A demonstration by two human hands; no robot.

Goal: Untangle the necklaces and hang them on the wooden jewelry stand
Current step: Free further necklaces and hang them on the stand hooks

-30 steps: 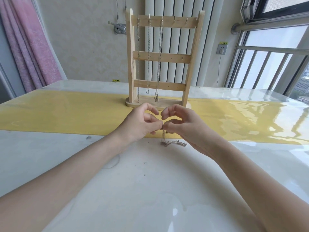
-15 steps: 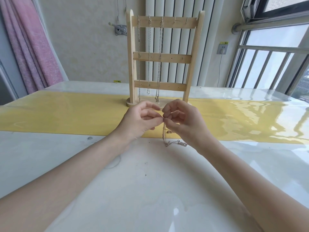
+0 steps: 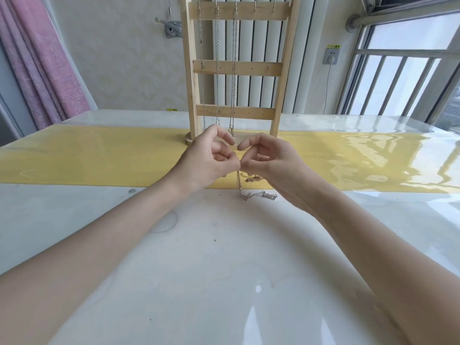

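Both hands meet fingertip to fingertip, left hand (image 3: 209, 160) and right hand (image 3: 267, 160) each pinching the top of a silver necklace (image 3: 239, 181) that drops between them to a tangled heap (image 3: 258, 195) on the counter (image 3: 224, 257) just below the right wrist. Tug apart too hard and that knot likely cinches tighter. Beyond the hands, the wooden jewelry stand (image 3: 236, 68) carries three hung chains (image 3: 217, 58), and a lifted elbow could snag them.
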